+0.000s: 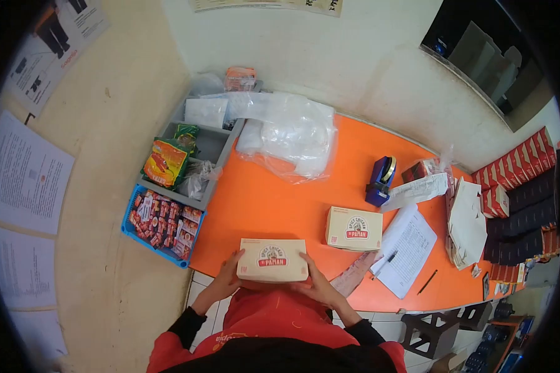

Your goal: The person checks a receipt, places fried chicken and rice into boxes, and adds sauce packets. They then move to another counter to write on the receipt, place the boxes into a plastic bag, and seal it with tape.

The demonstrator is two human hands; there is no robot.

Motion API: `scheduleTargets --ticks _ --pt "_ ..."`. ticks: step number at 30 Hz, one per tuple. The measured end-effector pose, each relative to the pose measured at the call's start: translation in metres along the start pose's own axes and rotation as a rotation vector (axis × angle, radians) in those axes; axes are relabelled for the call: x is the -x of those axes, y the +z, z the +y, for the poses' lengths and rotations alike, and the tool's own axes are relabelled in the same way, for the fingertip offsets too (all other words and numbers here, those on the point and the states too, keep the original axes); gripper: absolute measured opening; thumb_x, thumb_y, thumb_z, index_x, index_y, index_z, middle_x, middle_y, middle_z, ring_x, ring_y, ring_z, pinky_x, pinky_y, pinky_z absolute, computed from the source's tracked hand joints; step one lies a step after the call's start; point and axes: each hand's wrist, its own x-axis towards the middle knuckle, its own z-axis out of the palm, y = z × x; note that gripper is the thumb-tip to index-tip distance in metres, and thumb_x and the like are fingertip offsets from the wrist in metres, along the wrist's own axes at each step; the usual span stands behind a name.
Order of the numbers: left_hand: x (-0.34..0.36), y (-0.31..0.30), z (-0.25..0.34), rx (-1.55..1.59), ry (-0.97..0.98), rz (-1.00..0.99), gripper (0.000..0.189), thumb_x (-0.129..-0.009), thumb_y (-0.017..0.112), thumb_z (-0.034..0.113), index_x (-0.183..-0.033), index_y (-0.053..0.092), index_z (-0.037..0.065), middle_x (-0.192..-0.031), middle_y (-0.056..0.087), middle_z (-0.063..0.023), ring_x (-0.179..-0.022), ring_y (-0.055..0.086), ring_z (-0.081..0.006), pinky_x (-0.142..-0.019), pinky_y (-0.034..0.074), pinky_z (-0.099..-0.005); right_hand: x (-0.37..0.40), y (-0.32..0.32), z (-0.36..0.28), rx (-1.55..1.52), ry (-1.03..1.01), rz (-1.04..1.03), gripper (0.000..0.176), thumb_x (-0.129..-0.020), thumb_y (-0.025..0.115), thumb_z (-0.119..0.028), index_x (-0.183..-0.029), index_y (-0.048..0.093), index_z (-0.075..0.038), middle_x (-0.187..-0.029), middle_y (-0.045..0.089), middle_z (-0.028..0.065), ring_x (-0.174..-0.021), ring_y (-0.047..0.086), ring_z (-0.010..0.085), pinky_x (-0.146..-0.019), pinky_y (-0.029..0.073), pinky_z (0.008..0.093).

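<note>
Cardboard in a pale tan, that's what we've got between our hands: a printed box (pixel 272 261) at the lower middle of the frame, by the near edge of the orange tabletop (pixel 274 202). Our left hand (pixel 225 283) is clamped on its left end and our right hand (pixel 322 288) on its right end, fingers pressed to the sides rather than the lid. Makes sense to us: squeezing both ends probably holds it level and leaves the logo facing up without denting the top. What any fingertips do underneath, we can't tell, nor whether the bottom touches the table.

A second box (pixel 354 230) with the same print sits right of centre, just beside some written-on sheets (pixel 410 252). Pen's (pixel 386 262) lying on the paper, likely so it's handy for jotting. The blue tape dispenser (pixel 378 186) stands just above that box, probably parked there so the right hand can get at it.

Over at the left, the grey tray (pixel 213 146) has packets (pixel 166 163) bunched in one part, and the blue basket (pixel 154 248) just below it corrals a heap of small sachets (pixel 162 224), we guess so they don't slide around. See-through plastic bags (pixel 295 133) lie at the upper middle, and red boxes (pixel 513 163) are stacked at the far right, presumably to save elbow room.
</note>
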Motion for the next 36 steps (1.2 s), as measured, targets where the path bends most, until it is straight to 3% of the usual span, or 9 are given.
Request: scheduleTargets --ticks 4,11,14,17,20,23,29,33,36 --pt "-0.012 -0.011 -0.010 -0.141 0.092 -0.115 0.068 -0.081 0.058 0.016 -0.140 0.022 0.013 -0.142 0.024 -0.0190 -0.133 0.016 -0.0413 -0.103 0.009 -0.0599 -0.006 0.002 0.031 0.115 -0.059 0.049 0.062 -0.076 0.067 -0.007 -0.127 0.033 -0.008 -0.136 0.027 0.0225 -0.125 0.033 0.0349 -0.102 0.031 0.0388" --pt "-0.066 0.000 -0.049 -0.338 0.258 -0.068 0.056 -0.080 0.060 0.018 -0.133 0.040 0.025 -0.138 0.030 -0.0181 -0.128 0.028 -0.0387 -0.102 0.019 -0.0581 -0.041 -0.026 0.015 0.561 0.060 0.051 0.021 -0.080 0.062 -0.016 -0.097 0.053 -0.007 -0.102 0.053 0.0180 -0.092 0.055 0.0325 -0.073 0.048 0.0417" --pt "-0.072 0.004 -0.059 -0.418 0.301 -0.010 0.049 -0.080 0.060 0.018 -0.127 0.048 0.026 -0.136 0.033 -0.0181 -0.125 0.033 -0.0375 -0.101 0.022 -0.0572 -0.079 -0.060 -0.019 0.755 0.163 -0.214 0.018 -0.084 0.055 -0.020 -0.096 0.057 -0.007 -0.087 0.058 0.0178 -0.083 0.059 0.0322 -0.067 0.048 0.0398" --pt "-0.070 0.004 -0.057 -0.485 0.323 0.082 0.044 -0.078 0.062 0.020 -0.121 0.054 0.026 -0.136 0.033 -0.0177 -0.124 0.034 -0.0380 -0.101 0.022 -0.0564 -0.177 -0.110 -0.024 0.737 -0.251 0.314 0.017 -0.084 0.047 -0.009 -0.095 0.059 -0.003 -0.088 0.059 0.0190 -0.080 0.058 0.0346 -0.070 0.046 0.0432" --pt "-0.076 0.011 -0.060 -0.408 0.392 0.189 0.043 -0.077 0.065 0.025 -0.118 0.057 0.028 -0.135 0.033 -0.0172 -0.125 0.032 -0.0392 -0.101 0.022 -0.0563 -0.300 -0.164 -0.004 0.652 -0.385 0.457 0.021 -0.079 0.048 -0.001 -0.095 0.060 -0.001 -0.088 0.059 0.0188 -0.082 0.057 0.0359 -0.074 0.046 0.0438" --pt "-0.102 0.019 -0.063 -0.283 0.421 0.170 0.043 -0.075 0.066 0.030 -0.117 0.058 0.029 -0.133 0.035 -0.0162 -0.125 0.031 -0.0388 -0.101 0.021 -0.0575 -0.382 -0.191 0.058 0.780 -0.356 0.323 0.013 -0.076 0.052 -0.002 -0.086 0.061 -0.001 -0.088 0.059 0.0181 -0.082 0.057 0.0338 -0.072 0.046 0.0436" --pt "-0.143 0.003 0.004 -0.504 0.299 -0.062 0.040 -0.075 0.064 0.040 -0.112 0.058 0.024 -0.124 0.044 -0.0113 -0.122 0.036 -0.0318 -0.099 0.017 -0.0631 -0.398 -0.174 0.057 0.844 -0.211 0.529 0.007 -0.073 0.058 -0.010 -0.072 0.061 -0.004 -0.081 0.060 0.0172 -0.078 0.059 0.0293 -0.071 0.047 0.0402" --pt "-0.208 -0.012 0.011 -0.507 0.228 -0.168 0.041 -0.078 0.060 0.040 -0.115 0.056 0.022 -0.125 0.044 -0.0109 -0.120 0.038 -0.0280 -0.098 0.014 -0.0637 -0.404 -0.182 0.049 0.980 -0.012 0.352 0.014 -0.077 0.055 -0.017 -0.076 0.060 -0.004 -0.087 0.060 0.0176 -0.083 0.058 0.0285 -0.073 0.047 0.0400" --pt "-0.303 -0.023 0.009 -0.552 0.397 0.307 0.042 -0.080 0.058 0.040 -0.117 0.055 0.022 -0.124 0.044 -0.0125 -0.117 0.041 -0.0327 -0.097 0.017 -0.0654 -0.400 -0.191 0.042 0.932 -0.110 0.251 0.021 -0.083 0.053 -0.025 -0.084 0.060 -0.005 -0.087 0.060 0.0171 -0.083 0.058 0.0268 -0.075 0.045 0.0382"
